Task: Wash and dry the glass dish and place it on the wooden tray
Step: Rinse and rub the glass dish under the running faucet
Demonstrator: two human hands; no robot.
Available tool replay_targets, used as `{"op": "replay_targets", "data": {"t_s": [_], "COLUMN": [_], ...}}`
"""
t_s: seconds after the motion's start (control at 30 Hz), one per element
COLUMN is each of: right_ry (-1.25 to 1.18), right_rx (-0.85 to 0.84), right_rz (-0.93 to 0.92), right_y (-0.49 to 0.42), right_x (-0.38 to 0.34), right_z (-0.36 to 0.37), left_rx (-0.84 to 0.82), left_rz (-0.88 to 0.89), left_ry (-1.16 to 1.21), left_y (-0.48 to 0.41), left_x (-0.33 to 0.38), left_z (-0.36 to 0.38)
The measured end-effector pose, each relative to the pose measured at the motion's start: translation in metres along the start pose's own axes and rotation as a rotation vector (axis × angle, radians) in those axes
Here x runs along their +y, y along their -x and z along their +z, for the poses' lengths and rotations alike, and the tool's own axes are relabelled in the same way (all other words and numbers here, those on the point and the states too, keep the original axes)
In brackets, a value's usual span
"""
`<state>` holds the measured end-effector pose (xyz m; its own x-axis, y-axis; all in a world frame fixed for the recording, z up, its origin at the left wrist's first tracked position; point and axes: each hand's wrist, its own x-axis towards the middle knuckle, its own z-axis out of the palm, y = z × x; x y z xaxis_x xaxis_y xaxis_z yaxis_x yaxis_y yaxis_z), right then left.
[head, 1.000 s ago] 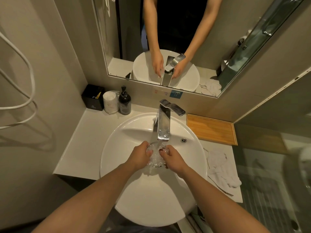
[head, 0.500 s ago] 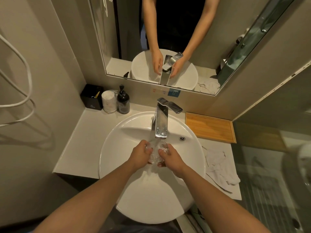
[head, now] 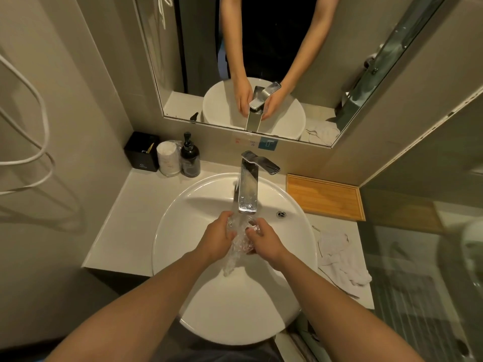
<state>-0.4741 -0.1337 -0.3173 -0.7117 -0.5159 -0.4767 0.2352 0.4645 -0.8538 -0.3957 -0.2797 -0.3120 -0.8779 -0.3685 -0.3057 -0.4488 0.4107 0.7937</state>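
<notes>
A small clear glass dish (head: 241, 232) sits between both hands over the white round basin (head: 183, 220), right under the chrome tap (head: 248, 189). Water runs from the spout over the dish and spills down toward the basin. My left hand (head: 217, 236) grips its left side, my right hand (head: 264, 240) its right side. Fingers and splashing water hide much of the dish. The wooden tray (head: 325, 197) lies on the counter at the back right, with nothing on it.
A crumpled white cloth (head: 339, 257) lies on the counter right of the basin. At the back left stand a black box (head: 142, 151), a wrapped white cup (head: 168, 159) and a dark pump bottle (head: 190, 158). A mirror hangs above; a glass partition stands at right.
Both hands stay under the tap with the dish. The dish has turned a little between the fingers and the water now streams off it toward me.
</notes>
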Motion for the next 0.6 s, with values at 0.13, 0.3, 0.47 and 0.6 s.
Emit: {"op": "replay_targets", "data": {"t_s": [0.13,0.3,0.47,0.6], "right_ry": [0.053,-0.065,0.026,0.022], "right_rx": [0.019,0.03,-0.032,0.015], "right_rz": [-0.031,0.009,-0.011,-0.02], "right_y": [-0.005,-0.001,-0.004,-0.001], "right_x": [-0.008,0.0,-0.005,-0.008], "right_z": [0.0,0.005,0.001,0.001], "left_rx": [-0.006,0.071,0.006,0.011], "left_rz": [0.052,-0.1,-0.017,-0.018], "left_ry": [-0.076,0.109,0.003,-0.032], "left_y": [-0.007,0.002,-0.005,-0.006], "left_x": [0.001,-0.001,0.0,-0.002], "left_z": [-0.007,0.002,-0.007,-0.007]}}
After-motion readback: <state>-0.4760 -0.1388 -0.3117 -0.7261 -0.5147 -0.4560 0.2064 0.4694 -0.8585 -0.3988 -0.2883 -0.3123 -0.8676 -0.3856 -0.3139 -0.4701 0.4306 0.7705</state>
